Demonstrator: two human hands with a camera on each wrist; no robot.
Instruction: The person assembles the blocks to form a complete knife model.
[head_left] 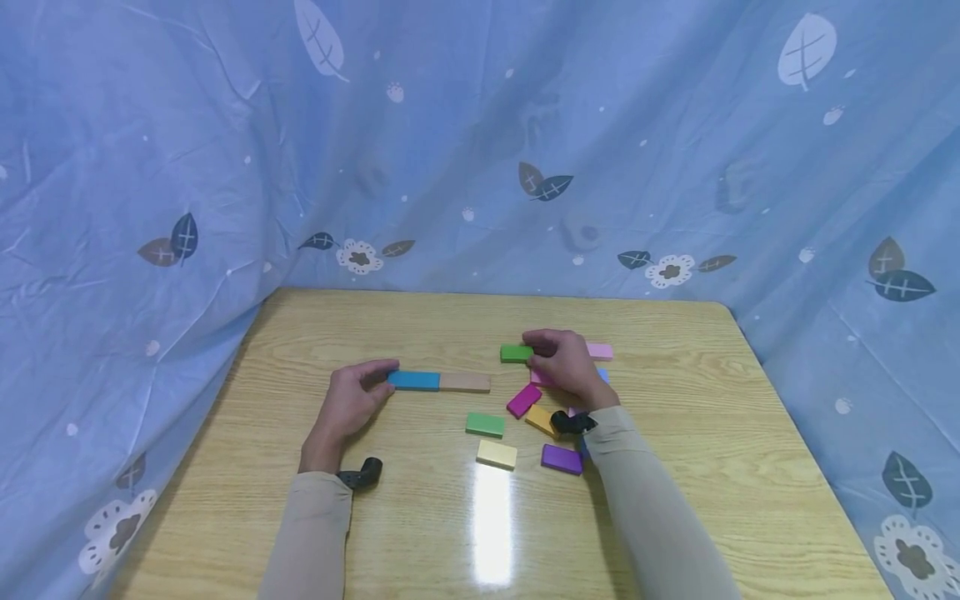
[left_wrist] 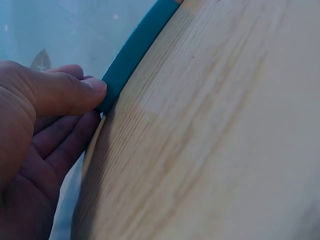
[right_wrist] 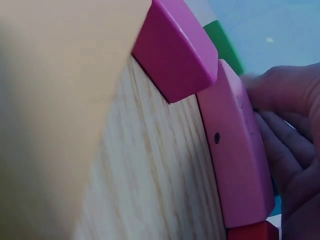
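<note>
My left hand (head_left: 348, 404) is at the left end of a flat blue block (head_left: 414, 381), pinching it between thumb and fingers. In the left wrist view the thumb presses the near face of this blue block (left_wrist: 135, 50). A tan block (head_left: 465, 382) lies end to end with the blue one. Further right, my right hand (head_left: 566, 367) pinches the right end of a green block (head_left: 515, 354). A pink block (right_wrist: 237, 150) lies in front of the right fingers and partly hides the green block (right_wrist: 223, 46) in the right wrist view.
Near the right hand lie a magenta block (head_left: 524, 401), an orange block (head_left: 542, 420), a light pink block (head_left: 601, 352) and a purple block (head_left: 562, 459). Nearer me are a lighter green block (head_left: 485, 424) and a pale yellow block (head_left: 497, 454). A blue curtain (head_left: 480, 125) surrounds the wooden table (head_left: 420, 517).
</note>
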